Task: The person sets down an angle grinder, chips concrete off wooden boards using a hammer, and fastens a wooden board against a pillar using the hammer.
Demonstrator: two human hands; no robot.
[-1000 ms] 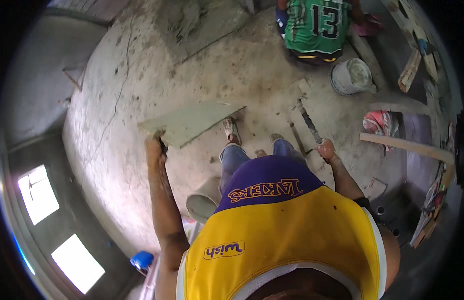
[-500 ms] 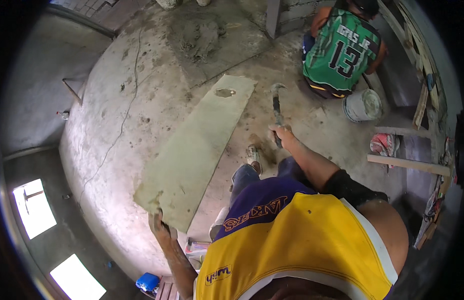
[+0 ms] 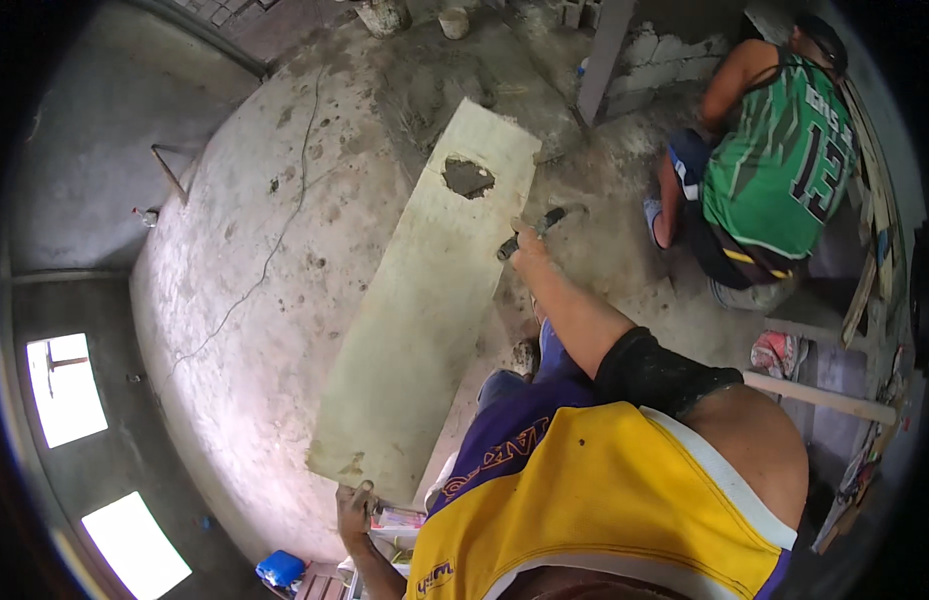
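Observation:
A long pale greenish board [image 3: 415, 330] slants across the middle, with a ragged hole near its far end. My left hand [image 3: 355, 510] grips the board's near end, thumb on top and the other fingers mostly hidden beneath. At the board's right edge, close to the hole end, my right hand [image 3: 530, 248] is closed around a hammer [image 3: 553, 217] with a dark handle. The hammer's head points away to the right and is blurred. Whether the right fingers also hold the board's edge is hard to make out.
A co-worker in a green jersey [image 3: 775, 165] crouches at the far right, beside a bucket [image 3: 755, 295]. Wet mortar [image 3: 415, 80] lies on the floor beyond the board. A wooden plank [image 3: 825, 397] juts out at the right. A cable [image 3: 303, 200] trails across the floor at left.
The board has been raised, and more of its hole shows. My right hand has moved left with the hammer to the board's edge. The view has shifted, and the co-worker appears farther right.

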